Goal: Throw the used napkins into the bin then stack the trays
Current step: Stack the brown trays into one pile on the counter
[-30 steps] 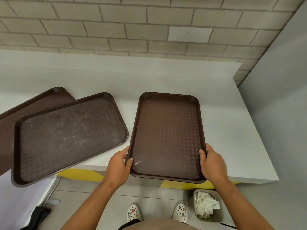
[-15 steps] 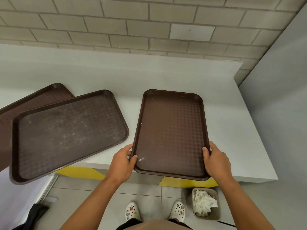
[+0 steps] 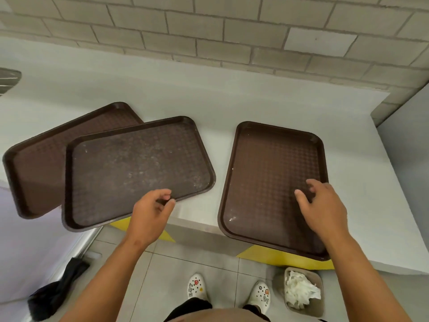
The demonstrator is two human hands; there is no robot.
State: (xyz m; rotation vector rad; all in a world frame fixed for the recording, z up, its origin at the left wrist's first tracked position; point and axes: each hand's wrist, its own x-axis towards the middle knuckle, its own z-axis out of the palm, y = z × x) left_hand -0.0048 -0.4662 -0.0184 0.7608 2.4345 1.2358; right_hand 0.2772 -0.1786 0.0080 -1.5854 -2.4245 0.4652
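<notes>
Since the napkins [image 3: 300, 291] already lie crumpled in the bin [image 3: 304, 309] on the floor, what remains, by my judgement, is the stacking of three brown trays on the pale surface [image 3: 232, 94]. The middle tray [image 3: 130, 173] lies partly over the left tray [image 3: 41, 163], both askew, with their near ends jutting past the front edge of the surface. The right tray [image 3: 267, 180] lies apart from them, and its near end also overhangs the edge.

These trays look like stiff moulded plastic, light for their size, with a raised rim and a textured bed. I judge them unlikely to bend or break, though a smooth rim could slip from a loose hold. The long sides, or the overhanging near edge, seem the best places to take hold.

The left hand [image 3: 151, 212] hovers at the near rim of the middle tray with fingers loosely curled, holding nothing; whether a fingertip touches the rim I cannot tell. The right hand [image 3: 322, 203] hangs above the right tray with fingers spread and relaxed, holding nothing.

A tiled wall [image 3: 232, 31] backs the surface and a dark bag [image 3: 55, 291] slumps on the floor at left. The bin stands just below the right tray and could be knocked. Two white shoes [image 3: 196, 287] show on the floor.
</notes>
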